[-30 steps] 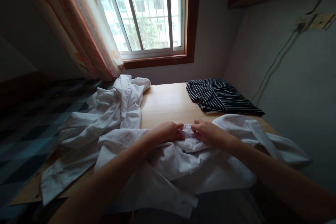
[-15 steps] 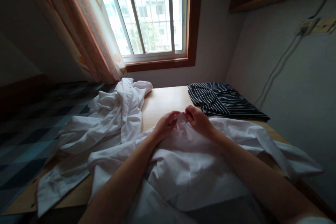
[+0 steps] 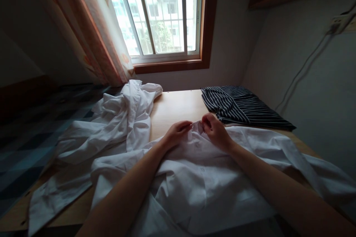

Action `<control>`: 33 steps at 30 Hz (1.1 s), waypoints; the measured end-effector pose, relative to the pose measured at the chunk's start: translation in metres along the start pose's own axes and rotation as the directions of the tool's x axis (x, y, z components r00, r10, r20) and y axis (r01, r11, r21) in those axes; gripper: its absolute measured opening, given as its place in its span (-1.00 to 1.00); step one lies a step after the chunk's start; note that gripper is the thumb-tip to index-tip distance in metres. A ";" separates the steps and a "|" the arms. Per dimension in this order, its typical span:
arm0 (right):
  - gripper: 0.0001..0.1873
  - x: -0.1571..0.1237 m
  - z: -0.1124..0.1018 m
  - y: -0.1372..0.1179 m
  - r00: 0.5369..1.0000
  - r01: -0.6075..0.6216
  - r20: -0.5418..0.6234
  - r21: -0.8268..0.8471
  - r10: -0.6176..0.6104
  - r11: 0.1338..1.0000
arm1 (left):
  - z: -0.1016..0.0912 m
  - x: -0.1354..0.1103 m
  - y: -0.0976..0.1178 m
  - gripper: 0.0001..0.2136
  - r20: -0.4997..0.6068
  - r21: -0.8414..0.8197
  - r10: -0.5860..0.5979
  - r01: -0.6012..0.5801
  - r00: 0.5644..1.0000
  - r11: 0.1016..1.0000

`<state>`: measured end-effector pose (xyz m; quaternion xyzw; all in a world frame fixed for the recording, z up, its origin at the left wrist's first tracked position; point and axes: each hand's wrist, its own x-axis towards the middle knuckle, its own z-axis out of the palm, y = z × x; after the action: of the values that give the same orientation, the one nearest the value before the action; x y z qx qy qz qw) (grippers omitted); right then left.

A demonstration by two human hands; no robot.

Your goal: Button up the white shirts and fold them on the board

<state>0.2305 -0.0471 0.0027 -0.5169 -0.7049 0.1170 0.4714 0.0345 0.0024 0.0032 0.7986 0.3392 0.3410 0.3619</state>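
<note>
Two hands pinched the collar of the white shirt (image 3: 200, 181), my left hand (image 3: 176, 133) and right hand (image 3: 215, 131) nearly touching. It lay spread on the worktop (image 3: 175, 109), collar farthest, length running toward me.

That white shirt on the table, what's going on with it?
A person has the white shirt spread out on a wooden table. The left hand and the right hand both pinch the cloth at its far edge, close together, near what looks like the collar. A second white garment lies crumpled to the left, and a folded striped garment sits at the far right.
</note>
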 end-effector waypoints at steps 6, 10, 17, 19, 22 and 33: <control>-0.94 -0.001 0.001 0.001 1.000 0.004 0.023 -0.002 -0.004 1.000 | 0.002 0.001 0.003 -0.73 0.010 -0.012 -0.018 0.018 1.000 1.000; -0.95 -0.001 0.002 0.001 1.000 0.007 0.027 -0.018 -0.006 1.000 | 0.004 0.002 0.003 -0.75 -0.016 0.009 -0.014 0.014 1.000 1.000; -0.92 -0.002 0.009 0.001 0.999 0.007 0.044 0.047 -0.009 0.999 | 0.006 -0.001 0.009 -0.84 -0.085 0.353 -0.029 0.057 0.996 0.934; -0.94 -0.002 0.011 0.004 0.999 0.012 0.035 0.077 -0.015 0.997 | 0.007 -0.001 0.009 -0.87 -0.104 0.396 -0.011 0.052 0.994 0.917; -0.83 -0.004 0.012 0.008 0.996 0.028 0.080 0.158 -0.041 0.987 | 0.008 0.000 0.007 -0.88 -0.133 0.419 0.007 0.050 0.991 0.906; -0.90 0.007 -0.004 0.020 0.988 0.118 -0.096 -0.033 -0.121 0.992 | -0.017 -0.006 0.017 -0.76 -0.248 0.714 0.128 0.092 0.960 0.695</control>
<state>0.2460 -0.0334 -0.0047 -0.4852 -0.7122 0.0535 0.5045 0.0225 -0.0053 0.0240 0.8232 0.4847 0.2937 -0.0340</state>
